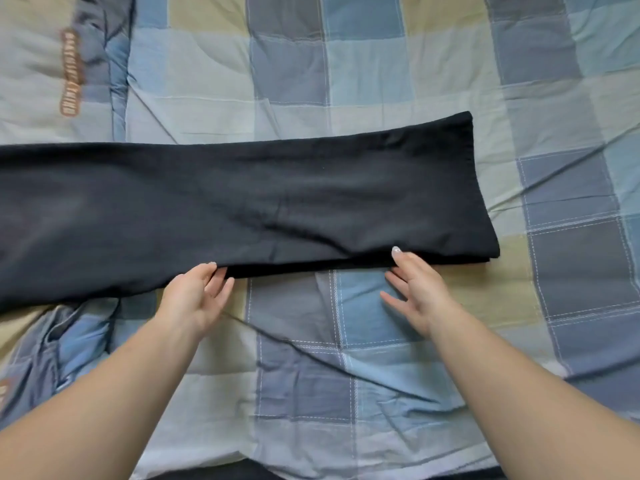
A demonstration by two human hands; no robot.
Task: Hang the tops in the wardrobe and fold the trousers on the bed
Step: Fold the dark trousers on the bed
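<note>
The black trousers [242,209] lie flat across the bed [381,358], legs stacked. At their near edge my left hand [194,299] touches the hem, fingers relaxed; my right hand [419,292], also relaxed, rests beside it. I'd smooth outward before folding.

Black trousers [242,206] lie flat across bed, long axis 9-to-3 o'clock, legs stacked, one end squared off toward 3 o'clock, other end running out of view at 9. Checked quilt [381,341] in blue, grey, pale green underneath, creased toward 7 o'clock. Left hand [197,296] at near edge of trousers, fingers straight, tips touching cloth edge. Right hand [415,289] toward 3 o'clock from left, fingers spread, upper fingertip on trouser edge, others over quilt. Brown lettered patch [71,72] at 10 o'clock.
</note>
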